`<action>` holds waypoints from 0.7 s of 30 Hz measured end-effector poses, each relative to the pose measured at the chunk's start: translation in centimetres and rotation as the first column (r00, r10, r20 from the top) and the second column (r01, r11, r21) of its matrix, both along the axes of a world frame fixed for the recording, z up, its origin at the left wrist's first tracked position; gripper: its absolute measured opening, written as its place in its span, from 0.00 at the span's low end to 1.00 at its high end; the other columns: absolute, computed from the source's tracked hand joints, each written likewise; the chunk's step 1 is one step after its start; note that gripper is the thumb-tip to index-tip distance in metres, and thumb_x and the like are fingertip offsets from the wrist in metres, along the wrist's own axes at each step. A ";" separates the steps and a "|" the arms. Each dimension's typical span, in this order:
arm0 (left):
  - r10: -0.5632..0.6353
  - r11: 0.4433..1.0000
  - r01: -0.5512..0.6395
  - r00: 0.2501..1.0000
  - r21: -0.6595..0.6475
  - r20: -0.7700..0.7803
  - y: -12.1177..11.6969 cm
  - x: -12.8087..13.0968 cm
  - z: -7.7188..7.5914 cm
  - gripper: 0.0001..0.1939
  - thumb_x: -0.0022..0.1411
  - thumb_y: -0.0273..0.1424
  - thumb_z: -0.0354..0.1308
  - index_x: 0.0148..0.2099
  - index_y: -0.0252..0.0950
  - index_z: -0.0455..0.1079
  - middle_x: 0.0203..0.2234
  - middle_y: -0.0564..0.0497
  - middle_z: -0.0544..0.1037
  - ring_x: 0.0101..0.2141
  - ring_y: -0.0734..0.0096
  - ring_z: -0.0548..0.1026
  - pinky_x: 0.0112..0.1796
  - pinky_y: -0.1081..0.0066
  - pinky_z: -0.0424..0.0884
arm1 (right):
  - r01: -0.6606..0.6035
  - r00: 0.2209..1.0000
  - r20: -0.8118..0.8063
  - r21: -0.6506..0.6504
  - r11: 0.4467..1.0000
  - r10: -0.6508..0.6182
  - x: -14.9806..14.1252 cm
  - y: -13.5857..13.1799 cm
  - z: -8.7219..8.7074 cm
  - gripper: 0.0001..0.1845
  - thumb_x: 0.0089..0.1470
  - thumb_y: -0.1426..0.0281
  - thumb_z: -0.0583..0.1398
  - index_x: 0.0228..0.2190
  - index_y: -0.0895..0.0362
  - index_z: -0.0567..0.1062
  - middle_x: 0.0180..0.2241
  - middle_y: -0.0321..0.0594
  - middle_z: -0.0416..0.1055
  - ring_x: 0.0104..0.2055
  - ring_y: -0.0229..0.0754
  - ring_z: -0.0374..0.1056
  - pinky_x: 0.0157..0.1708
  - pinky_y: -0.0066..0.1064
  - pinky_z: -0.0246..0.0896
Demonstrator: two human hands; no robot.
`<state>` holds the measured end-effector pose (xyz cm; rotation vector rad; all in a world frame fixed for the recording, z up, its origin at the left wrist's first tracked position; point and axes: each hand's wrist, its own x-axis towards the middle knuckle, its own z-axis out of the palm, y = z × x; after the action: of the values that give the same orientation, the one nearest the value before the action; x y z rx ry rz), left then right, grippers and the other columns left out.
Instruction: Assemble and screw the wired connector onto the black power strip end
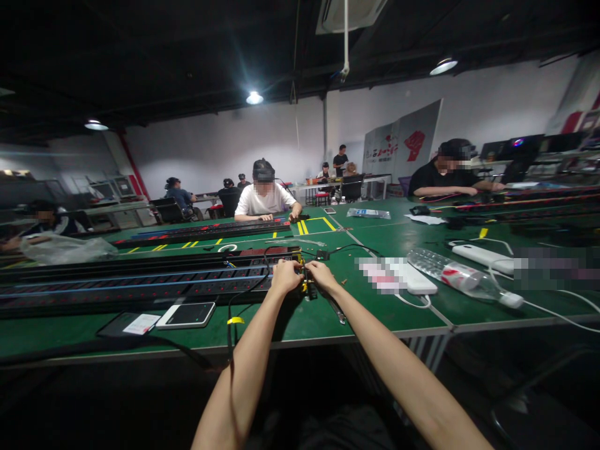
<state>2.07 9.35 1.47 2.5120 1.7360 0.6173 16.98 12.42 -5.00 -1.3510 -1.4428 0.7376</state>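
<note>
A long black power strip [178,284] with rows of red-marked sockets lies across the left of the green table. My left hand [287,276] is closed at its right end, fingertips bent inward among yellow wires [304,287]. Facing it, my right hand [322,275] pinches at a small dark end piece [307,274]. The fingers hide much of what they grip. A black cable [230,319] loops over the strip beside my left wrist. Under my right forearm lies a slim metallic tool [338,311], its kind unclear.
A phone [186,315] lies near the front edge. To the right are a white power bank [415,278] with cable and a plastic bottle [462,278] on its side. Across the table, a co-worker [265,194] handles another black strip [210,234]; another person [443,172] sits at right.
</note>
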 end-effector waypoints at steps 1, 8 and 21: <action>-0.001 1.000 0.001 1.000 0.004 0.002 0.0 0.0 0.0 0.18 0.57 0.36 0.64 0.51 0.44 0.77 0.45 0.46 0.80 0.53 0.56 0.69 0.52 0.63 0.65 | -0.008 1.000 -0.014 0.008 1.000 0.008 0.0 0.1 -0.1 0.11 0.52 0.63 0.54 0.27 0.56 0.73 0.25 0.35 0.72 0.30 0.39 0.66 0.30 0.27 0.58; -0.001 1.000 0.001 1.000 0.012 0.001 -0.2 0.1 0.2 0.18 0.57 0.37 0.63 0.50 0.44 0.77 0.44 0.46 0.80 0.51 0.56 0.70 0.50 0.64 0.66 | -0.062 0.996 -0.059 0.061 0.996 0.066 0.0 0.3 -0.7 0.08 0.49 0.66 0.55 0.28 0.56 0.71 0.29 0.35 0.72 0.33 0.40 0.67 0.36 0.29 0.60; 0.006 1.000 -0.006 1.000 0.025 -0.021 0.1 0.0 -0.1 0.17 0.57 0.37 0.63 0.49 0.44 0.77 0.43 0.45 0.80 0.51 0.56 0.70 0.49 0.65 0.66 | -0.056 0.986 0.158 0.060 0.997 0.046 0.3 -0.1 -0.7 0.17 0.60 0.60 0.49 0.27 0.56 0.71 0.30 0.40 0.73 0.35 0.43 0.68 0.35 0.30 0.57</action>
<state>2.08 9.48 1.32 2.5396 1.7540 0.6188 17.24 12.34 -5.66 -1.3511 -1.6172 0.6237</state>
